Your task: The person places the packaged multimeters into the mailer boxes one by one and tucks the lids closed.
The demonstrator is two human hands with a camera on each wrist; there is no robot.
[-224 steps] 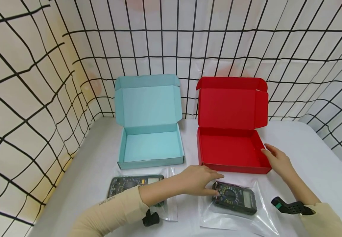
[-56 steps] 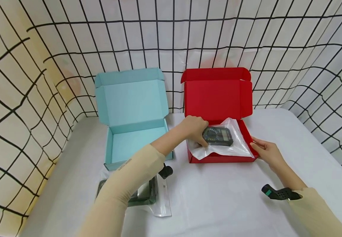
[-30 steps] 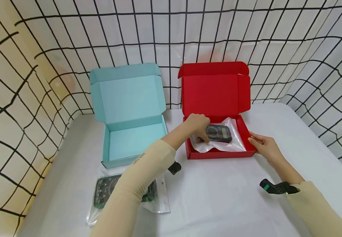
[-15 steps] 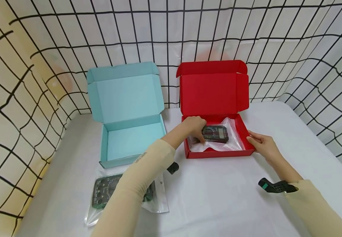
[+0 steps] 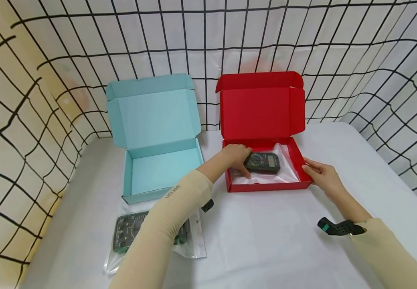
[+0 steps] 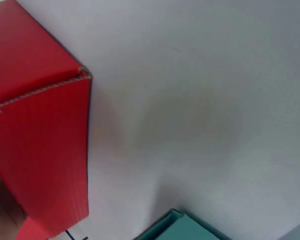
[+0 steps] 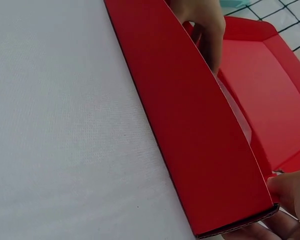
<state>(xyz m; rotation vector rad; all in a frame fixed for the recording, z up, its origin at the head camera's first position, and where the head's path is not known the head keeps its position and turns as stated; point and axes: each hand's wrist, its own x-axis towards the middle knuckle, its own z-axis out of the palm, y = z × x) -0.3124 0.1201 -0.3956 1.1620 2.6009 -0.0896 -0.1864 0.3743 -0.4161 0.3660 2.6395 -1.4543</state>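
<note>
In the head view, a black multimeter (image 5: pixel 263 162) lies in a clear plastic bag (image 5: pixel 288 170) inside the open red box (image 5: pixel 266 187). My left hand (image 5: pixel 234 157) reaches over the box's left wall and grips the meter's left end, thumb in front and fingers behind. My right hand (image 5: pixel 324 178) pinches the right wall of the box near its front corner. That same right hand (image 7: pixel 290 192) shows at the lower right of the right wrist view, thumb inside the wall and fingers outside. In the left wrist view, the red box (image 6: pixel 45 150) hides most of the left hand.
An open light blue box (image 5: pixel 163 193) stands to the left with nothing inside. In front of it, a second bagged multimeter (image 5: pixel 129 230) lies on the white table (image 5: pixel 259 237), partly covered by the left sleeve. Behind the boxes runs a black wire grid (image 5: pixel 205 52).
The bagged multimeter has moved from the table into the red box, carried by the left hand. Over the last second it has settled flat inside. The right hand has stayed at the box's right wall.
</note>
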